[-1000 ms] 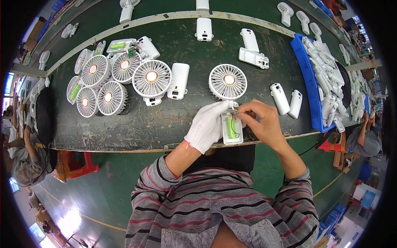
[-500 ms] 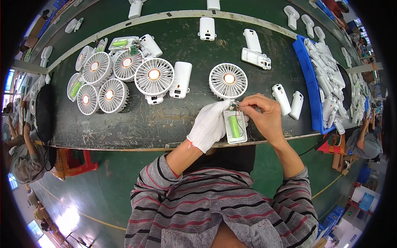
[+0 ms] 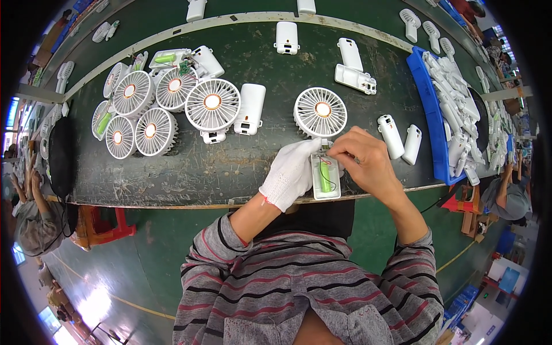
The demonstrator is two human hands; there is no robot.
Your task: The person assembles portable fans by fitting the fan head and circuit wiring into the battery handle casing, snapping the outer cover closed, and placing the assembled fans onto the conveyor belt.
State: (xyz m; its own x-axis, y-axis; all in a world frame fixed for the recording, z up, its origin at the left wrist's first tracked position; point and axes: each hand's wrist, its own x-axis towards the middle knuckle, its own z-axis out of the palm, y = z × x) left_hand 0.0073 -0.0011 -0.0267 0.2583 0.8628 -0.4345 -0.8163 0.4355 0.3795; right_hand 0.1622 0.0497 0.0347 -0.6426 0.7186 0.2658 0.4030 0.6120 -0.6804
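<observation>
My left hand point(image 3: 289, 174), in a white knit glove, grips an opened white handheld fan by its handle shell point(image 3: 328, 195) at the table's near edge. Inside the shell lies a green battery cell point(image 3: 326, 177), with a dark wire and a red one curving around it. The fan's round head point(image 3: 320, 111) rests on the table beyond my hands. My bare right hand point(image 3: 366, 161) has thumb and forefinger pinched together over the handle's upper end, beside a small circuit board point(image 3: 325, 145). What those fingertips hold is hidden.
Several fans with orange-ringed hubs point(image 3: 155, 131) cluster at the left. White handle covers point(image 3: 250, 109) lie about the dark green table point(image 3: 190, 181). At the right stands a blue bin point(image 3: 428, 109) heaped with white parts. Other people point(image 3: 500, 198) sit at both sides.
My right hand's fingertips have shifted slightly at the handle's upper end, and the wires there lie differently. The fan head has moved a little to the right. My left hand keeps its grip.
</observation>
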